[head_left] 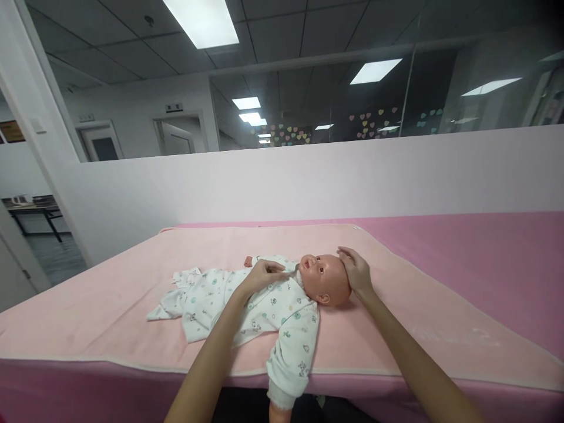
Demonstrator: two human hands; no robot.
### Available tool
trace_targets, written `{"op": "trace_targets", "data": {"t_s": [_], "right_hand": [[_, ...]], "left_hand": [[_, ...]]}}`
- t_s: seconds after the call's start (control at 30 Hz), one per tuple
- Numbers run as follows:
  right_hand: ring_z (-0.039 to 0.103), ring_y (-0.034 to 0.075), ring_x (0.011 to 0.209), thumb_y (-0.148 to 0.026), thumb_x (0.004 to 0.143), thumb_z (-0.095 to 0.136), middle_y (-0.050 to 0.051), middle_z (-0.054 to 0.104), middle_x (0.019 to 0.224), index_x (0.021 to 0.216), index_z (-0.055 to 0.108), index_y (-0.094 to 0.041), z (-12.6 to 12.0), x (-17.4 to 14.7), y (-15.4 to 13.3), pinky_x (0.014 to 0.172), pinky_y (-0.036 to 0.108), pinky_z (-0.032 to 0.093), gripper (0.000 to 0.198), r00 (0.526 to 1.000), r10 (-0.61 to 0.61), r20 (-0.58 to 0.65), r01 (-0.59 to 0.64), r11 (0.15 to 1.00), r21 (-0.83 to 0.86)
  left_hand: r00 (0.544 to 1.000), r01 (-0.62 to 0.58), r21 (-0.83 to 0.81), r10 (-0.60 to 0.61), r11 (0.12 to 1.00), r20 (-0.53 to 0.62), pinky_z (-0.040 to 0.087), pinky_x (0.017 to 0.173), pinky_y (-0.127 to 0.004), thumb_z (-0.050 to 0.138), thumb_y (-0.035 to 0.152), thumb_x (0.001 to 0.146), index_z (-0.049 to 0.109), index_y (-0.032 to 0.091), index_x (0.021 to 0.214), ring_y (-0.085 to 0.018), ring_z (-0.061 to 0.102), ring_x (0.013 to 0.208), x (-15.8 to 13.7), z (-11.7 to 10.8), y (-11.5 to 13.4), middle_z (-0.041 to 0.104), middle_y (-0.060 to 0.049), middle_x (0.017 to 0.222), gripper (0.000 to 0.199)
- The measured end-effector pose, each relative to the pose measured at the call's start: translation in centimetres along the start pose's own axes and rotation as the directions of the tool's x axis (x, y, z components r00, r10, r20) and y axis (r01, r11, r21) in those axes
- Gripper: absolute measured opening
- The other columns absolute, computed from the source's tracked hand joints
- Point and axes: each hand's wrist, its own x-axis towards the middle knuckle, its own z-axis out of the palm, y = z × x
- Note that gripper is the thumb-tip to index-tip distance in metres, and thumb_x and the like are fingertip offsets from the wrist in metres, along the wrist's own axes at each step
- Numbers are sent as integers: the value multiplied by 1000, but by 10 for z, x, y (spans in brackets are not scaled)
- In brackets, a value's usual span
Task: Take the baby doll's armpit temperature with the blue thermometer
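free passage over blanket [423, 317] right of doll [273, 305], wall [308, 182] blocking behind

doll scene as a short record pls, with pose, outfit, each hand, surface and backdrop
doll: on its back, head toward picture right
near arm: hanging over the near edge
outfit: white with small prints, long sleeves
left hand: at the chest, below the collar; grip on the cloth unclear
right hand: laid against the top of the doll's head, fingers extended
surface: peach blanket over a pink cover
backdrop: white wall, window above it
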Motion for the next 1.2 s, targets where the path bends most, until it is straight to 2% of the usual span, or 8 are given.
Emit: {"op": "trace_targets", "data": {"t_s": [0.1, 0.2, 0.33, 0.57, 0.73, 0.9, 1.0, 1.2], "right_hand": [[52, 25, 102, -30, 79, 45, 9, 62, 106, 102, 61, -19, 9, -17, -20, 97, 41, 32, 30, 930, -352, -104, 304, 898, -317], [53, 23, 98, -22, 82, 38, 7, 65, 96, 89, 64, -23, 39, -39, -53, 103, 44, 21, 27, 831, -492, 259, 555, 700, -450], [42, 30, 114, -15, 77, 43, 10, 57, 118, 83, 65, -21, 97, -47, -79, 103, 56, 2, 24, 625, -372, 686, 775, 400, -489], [44, 36, 109, -3, 65, 49, 15, 64, 97, 75, 67, -18, 122, -25, -72, 102, 55, -4, 25, 661, -214, 720, 743, 325, -585], [54, 29, 88, -18, 77, 48, 11, 64, 75, 69, 63, -19, 56, -21, -132, 99, 50, 18, 18, 736, -280, 616, 650, 547, -528], [58, 19, 85, -37, 88, 36, 2, 64, 88, 87, 60, -22, -27, -43, -190, 76, 29, 43, 29, 809, -218, 547, 467, 803, -371], [59, 18, 90, -43, 87, 38, 2, 64, 96, 94, 60, -23, -67, -72, -161, 75, 24, 44, 30, 855, -155, 496, 393, 818, -421], [63, 21, 82, -48, 83, 37, 5, 67, 86, 84, 63, -22, -118, -104, -27, 71, 29, 50, 37, 951, -39, 305, 232, 744, -627]], "left_hand": [[971, 115, -274, -166, 955, -174, 40, 56, -26, 60, 49, 65, 66, 13, 80, -17, 55, 61, 6, -12, -13, 61, -3, 61, 39], [956, 145, -373, -227, 916, -187, 45, 61, -29, 53, 54, 69, 65, 12, 81, -20, 60, 66, 9, -20, -23, 65, -5, 66, 45], [963, 117, -363, -196, 924, -187, 45, 65, -30, 55, 57, 68, 65, 11, 84, -22, 62, 71, 10, -20, -27, 67, -7, 69, 50], [968, 67, -314, -138, 947, -209, 44, 73, -31, 54, 56, 70, 66, 11, 88, -23, 60, 80, 14, -23, -30, 68, -7, 79, 49], [964, -1, -200, -52, 980, -262, 41, 61, -26, 49, 53, 75, 65, 14, 71, -16, 55, 65, 12, -15, -24, 63, -3, 65, 43], [990, -130, 91, 134, 987, -43, 31, 52, -23, 46, 54, 77, 64, 13, 60, -10, 43, 50, -4, 3, -8, 51, 1, 51, 48], [989, -144, 247, 149, 958, -3, 28, 52, -23, 43, 56, 78, 66, 14, 67, -10, 42, 51, -9, 8, 1, 51, 1, 53, 49], [986, -143, 511, 164, 848, 4, 22, 50, -23, 57, 58, 67, 63, 20, 72, -11, 44, 55, -7, 16, 10, 54, 3, 59, 39]]}}
